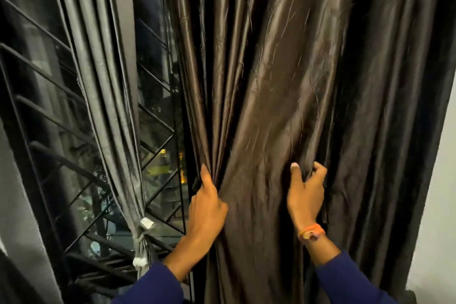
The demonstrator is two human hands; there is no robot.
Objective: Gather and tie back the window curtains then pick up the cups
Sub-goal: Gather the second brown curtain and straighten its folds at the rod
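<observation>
A dark brown satin curtain [271,81] hangs in front of me, filling the middle and right of the view. My left hand [206,207] grips its left edge, where the folds bunch together. My right hand [306,192] pinches a fold of the same curtain further right, thumb up and fingers curled into the cloth. A grey curtain [111,106] at the left hangs gathered and tied with a band [144,232] low down. No cups are in view.
A window with a black metal grille [49,131] lies behind the grey curtain, dark outside with a few lights. A pale wall [439,192] stands at the right edge.
</observation>
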